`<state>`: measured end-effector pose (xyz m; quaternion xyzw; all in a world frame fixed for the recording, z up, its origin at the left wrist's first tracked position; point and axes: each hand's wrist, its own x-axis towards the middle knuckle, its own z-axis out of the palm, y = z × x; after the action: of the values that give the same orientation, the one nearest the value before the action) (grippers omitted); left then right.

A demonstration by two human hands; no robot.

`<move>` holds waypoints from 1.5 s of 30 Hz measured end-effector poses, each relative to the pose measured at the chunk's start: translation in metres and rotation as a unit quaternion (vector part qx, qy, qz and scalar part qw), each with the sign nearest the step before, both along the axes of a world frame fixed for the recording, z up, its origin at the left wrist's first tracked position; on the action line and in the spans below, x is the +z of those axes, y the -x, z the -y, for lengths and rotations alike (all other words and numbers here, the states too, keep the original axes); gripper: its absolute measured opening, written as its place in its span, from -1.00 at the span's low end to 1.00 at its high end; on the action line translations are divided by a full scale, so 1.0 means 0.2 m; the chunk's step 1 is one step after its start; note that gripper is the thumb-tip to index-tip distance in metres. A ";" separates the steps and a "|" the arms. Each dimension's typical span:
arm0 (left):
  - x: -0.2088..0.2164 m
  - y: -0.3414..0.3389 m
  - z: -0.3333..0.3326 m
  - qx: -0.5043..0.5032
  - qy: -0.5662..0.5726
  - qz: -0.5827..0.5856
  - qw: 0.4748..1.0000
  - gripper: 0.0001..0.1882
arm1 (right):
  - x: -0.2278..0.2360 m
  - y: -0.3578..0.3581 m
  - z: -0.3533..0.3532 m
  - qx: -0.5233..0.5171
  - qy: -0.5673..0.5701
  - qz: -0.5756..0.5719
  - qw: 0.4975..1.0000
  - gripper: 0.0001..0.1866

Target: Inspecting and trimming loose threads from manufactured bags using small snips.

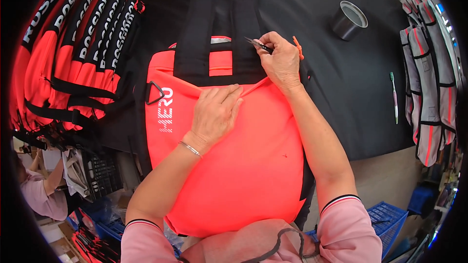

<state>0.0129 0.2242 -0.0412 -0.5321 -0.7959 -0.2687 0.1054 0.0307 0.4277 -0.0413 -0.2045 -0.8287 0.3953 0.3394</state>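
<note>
A bright coral-red backpack (pixel 234 165) with black shoulder straps (pixel 194 24) lies across the table edge and against my body. My left hand (pixel 214 109) rests flat on its upper panel, fingers stretched along the folded top edge. Beside the right strap, my right hand (pixel 280 63) is closed round a small pair of dark thread snips (pixel 261 45), whose pointed tips face left over the strap. A black triangular ring (pixel 155 92) sits at the bag's left side. An orange cord pull (pixel 298 47) shows just behind my right hand.
Several red and black bags (pixel 83 58) are piled at the left. On the black-covered table (pixel 336 102) stand a metal tin (pixel 350 20) and a toothbrush (pixel 394 98). Grey padded straps (pixel 429 78) lie at the right edge. Blue crates (pixel 387 224) and another person (pixel 46 190) are below.
</note>
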 end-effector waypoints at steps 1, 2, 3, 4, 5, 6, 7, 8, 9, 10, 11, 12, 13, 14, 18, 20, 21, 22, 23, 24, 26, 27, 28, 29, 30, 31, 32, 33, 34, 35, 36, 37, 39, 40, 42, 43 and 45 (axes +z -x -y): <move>0.00 -0.01 0.00 0.015 -0.023 0.004 1.000 -0.81 | 0.00 0.00 0.00 -0.001 0.002 0.001 1.000 -0.89; -0.01 -0.01 0.00 0.016 -0.021 0.005 1.000 -0.81 | 0.01 0.00 0.01 -0.004 0.017 0.004 1.000 -0.88; -0.02 0.00 -0.01 0.040 -0.052 0.040 0.997 -0.81 | 0.02 -0.01 0.01 -0.006 0.031 0.007 0.999 -0.88; -0.03 0.00 -0.01 0.065 -0.082 0.076 0.992 -0.82 | 0.02 0.00 0.00 -0.005 0.032 0.008 0.999 -0.88; -0.03 0.02 -0.03 0.063 -0.081 0.077 0.992 -0.82 | 0.01 0.00 0.00 -0.009 0.024 0.012 1.000 -0.88; -0.02 0.05 -0.05 0.091 -0.106 0.135 0.981 -0.83 | 0.01 0.00 0.00 -0.012 0.016 0.017 1.000 -0.88; 0.00 0.07 -0.07 0.119 -0.130 0.192 0.966 -0.83 | 0.01 0.00 0.00 -0.013 0.017 0.018 1.000 -0.88; 0.03 0.07 -0.09 0.128 -0.132 0.241 0.953 -0.85 | 0.01 0.00 0.00 -0.014 0.016 0.023 1.000 -0.88; 0.02 0.09 -0.10 0.128 -0.130 0.242 0.953 -0.85 | 0.01 0.00 0.00 -0.015 0.016 0.028 0.999 -0.88; 0.01 0.11 -0.11 0.131 -0.099 0.225 0.960 -0.86 | 0.01 0.00 0.00 -0.015 0.017 0.030 0.999 -0.88; 0.01 0.12 -0.11 0.133 -0.068 0.205 0.967 -0.87 | 0.01 0.00 0.00 -0.009 0.024 0.023 0.999 -0.89; 0.00 0.14 -0.12 0.133 -0.067 0.204 0.968 -0.87 | 0.02 0.00 0.00 -0.002 0.031 0.016 0.999 -0.89; -0.02 0.15 -0.14 0.128 -0.078 0.168 0.974 -0.89 | 0.02 -0.01 0.00 -0.002 0.033 0.015 0.999 -0.89; -0.03 0.16 -0.15 0.123 -0.089 0.134 0.979 -0.91 | 0.02 -0.01 0.00 -0.003 0.027 0.018 0.999 -0.89; -0.04 0.19 -0.17 0.102 -0.058 0.095 0.989 -0.91 | 0.00 -0.01 0.00 0.000 0.022 0.014 1.000 -0.90; -0.06 0.21 -0.18 0.089 -0.041 0.029 0.995 -0.90 | 0.02 -0.01 0.00 0.002 0.017 0.018 1.000 -0.90; -0.08 0.22 -0.17 0.090 -0.040 0.027 0.995 -0.90 | 0.03 0.00 0.01 0.005 0.011 0.021 1.000 -0.90; -0.09 0.23 -0.17 0.105 -0.084 0.050 0.990 -0.91 | 0.03 0.00 0.02 0.007 0.013 0.019 1.000 -0.90; -0.09 0.23 -0.18 0.116 -0.129 0.075 0.982 -0.91 | 0.03 -0.01 0.01 0.001 0.016 0.016 1.000 -0.90; -0.09 0.22 -0.18 0.115 -0.129 0.074 0.982 -0.91 | 0.02 -0.01 0.00 -0.004 0.019 0.013 1.000 -0.89; -0.06 0.17 -0.15 0.158 -0.113 0.166 0.967 -0.91 | 0.01 -0.01 0.00 -0.002 0.025 0.010 1.000 -0.89; -0.05 0.15 -0.14 0.157 -0.112 0.165 0.967 -0.91 | 0.01 -0.02 0.00 0.001 0.032 0.009 0.999 -0.89; -0.04 0.14 -0.15 0.132 -0.126 0.174 0.968 -0.91 | 0.01 -0.02 -0.01 0.000 0.033 0.008 0.999 -0.89; -0.04 0.14 -0.14 0.109 -0.140 0.183 0.967 -0.91 | 0.01 -0.02 0.00 0.005 0.027 0.008 1.000 -0.88; -0.03 0.14 -0.14 0.109 -0.138 0.182 0.967 -0.91 | 0.02 -0.01 0.00 0.009 0.020 0.009 1.000 -0.88; -0.03 0.14 -0.15 0.107 -0.122 0.173 0.972 -0.90 | 0.01 -0.01 0.00 0.009 0.022 0.009 1.000 -0.88; -0.03 0.15 -0.16 0.103 -0.105 0.163 0.975 -0.88 | 0.01 -0.01 0.00 0.009 0.014 0.011 1.000 -0.88; -0.02 0.15 -0.16 0.103 -0.104 0.163 0.976 -0.88 | 0.01 -0.01 -0.01 0.008 0.006 0.013 1.000 -0.88; -0.01 0.15 -0.17 0.113 -0.064 0.132 0.983 -0.86 | 0.01 -0.01 -0.01 0.011 0.007 0.011 1.000 -0.87; 0.00 0.15 -0.18 0.122 -0.023 0.101 0.987 -0.84 | 0.00 -0.01 -0.01 0.011 0.008 0.012 1.000 -0.87; 0.01 0.14 -0.19 0.122 -0.022 0.102 0.987 -0.84 | 0.00 -0.01 -0.01 0.011 -0.001 0.012 1.000 -0.87; 0.02 0.15 -0.20 0.140 -0.004 0.135 0.981 -0.84 | 0.00 -0.01 -0.01 0.011 -0.010 0.011 1.000 -0.87; 0.02 0.17 -0.22 0.160 0.013 0.168 0.973 -0.83 | 0.00 -0.01 -0.02 0.011 -0.011 0.016 1.000 -0.87; 0.02 0.19 -0.23 0.170 0.015 0.186 0.968 -0.83 | 0.00 -0.01 -0.02 0.010 -0.012 0.021 1.000 -0.87; 0.02 0.20 -0.22 0.182 0.017 0.205 0.962 -0.84 | 0.01 -0.01 -0.01 0.015 -0.011 0.020 1.000 -0.87; 0.02 0.20 -0.22 0.187 0.024 0.192 0.963 -0.85 | 0.01 -0.01 -0.01 0.020 -0.011 0.018 1.000 -0.87; 0.00 0.20 -0.21 0.192 0.030 0.179 0.964 -0.86 | 0.01 -0.01 -0.01 0.023 -0.011 0.017 1.000 -0.87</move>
<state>-0.0281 0.2662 -0.0407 -0.3154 -0.8966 -0.3108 -0.0051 0.0335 0.4294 -0.0397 -0.1881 -0.8434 0.3902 0.3179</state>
